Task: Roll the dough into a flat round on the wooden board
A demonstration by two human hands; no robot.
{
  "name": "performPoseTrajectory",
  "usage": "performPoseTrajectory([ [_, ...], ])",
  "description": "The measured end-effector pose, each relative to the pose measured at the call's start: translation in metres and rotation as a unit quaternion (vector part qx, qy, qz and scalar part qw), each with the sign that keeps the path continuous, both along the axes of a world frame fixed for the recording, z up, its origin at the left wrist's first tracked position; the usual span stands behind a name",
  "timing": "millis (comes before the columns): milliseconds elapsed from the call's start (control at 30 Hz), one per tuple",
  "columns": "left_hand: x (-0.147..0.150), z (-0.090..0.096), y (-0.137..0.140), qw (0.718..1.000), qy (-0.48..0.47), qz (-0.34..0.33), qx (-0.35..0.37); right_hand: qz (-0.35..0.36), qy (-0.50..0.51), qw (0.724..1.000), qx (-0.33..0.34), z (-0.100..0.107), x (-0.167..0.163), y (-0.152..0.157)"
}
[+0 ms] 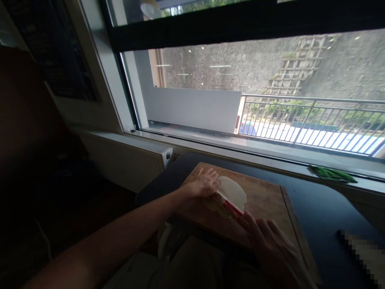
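Left hand, right hand on red stick; dough, board beneath.

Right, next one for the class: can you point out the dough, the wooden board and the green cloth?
Dough (231,190): head view, on its pale flat top.
Wooden board (267,202): head view, on bare wood beside the dough.
Green cloth (333,174): head view, on its crumpled middle.
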State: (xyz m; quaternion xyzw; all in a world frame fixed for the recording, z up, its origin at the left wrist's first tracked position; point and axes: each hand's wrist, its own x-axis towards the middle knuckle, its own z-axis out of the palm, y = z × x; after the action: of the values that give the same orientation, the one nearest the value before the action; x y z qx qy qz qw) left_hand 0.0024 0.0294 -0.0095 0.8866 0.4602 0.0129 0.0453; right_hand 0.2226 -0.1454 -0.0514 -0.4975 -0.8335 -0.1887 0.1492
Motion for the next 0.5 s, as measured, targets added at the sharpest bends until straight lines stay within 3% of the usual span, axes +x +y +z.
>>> performPoseTrajectory([
  [100, -0.039, -0.005, -0.025, 0.999, 0.001, -0.02, 0.028, -0.002, 0.001, 1.0, 0.01, -0.01, -0.01, -0.013],
  [200, -0.054, -0.006, -0.033, 0.999, 0.008, -0.031, 0.025, 0.014, 0.013, 1.0, -0.001, -0.007, -0.015, -0.016],
  [267, -0.044, -0.005, -0.024, 1.0, 0.011, -0.023, 0.013, 0.014, 0.024, 0.999, -0.018, 0.001, -0.014, -0.01],
  [400, 0.005, 0.002, 0.01, 0.999, 0.01, 0.021, -0.035, -0.033, 0.054, 0.997, -0.053, 0.023, -0.004, 0.011],
  [500, 0.035, 0.009, 0.03, 0.996, 0.005, 0.041, -0.076, -0.05, 0.064, 0.994, -0.079, 0.028, 0.001, 0.022],
])
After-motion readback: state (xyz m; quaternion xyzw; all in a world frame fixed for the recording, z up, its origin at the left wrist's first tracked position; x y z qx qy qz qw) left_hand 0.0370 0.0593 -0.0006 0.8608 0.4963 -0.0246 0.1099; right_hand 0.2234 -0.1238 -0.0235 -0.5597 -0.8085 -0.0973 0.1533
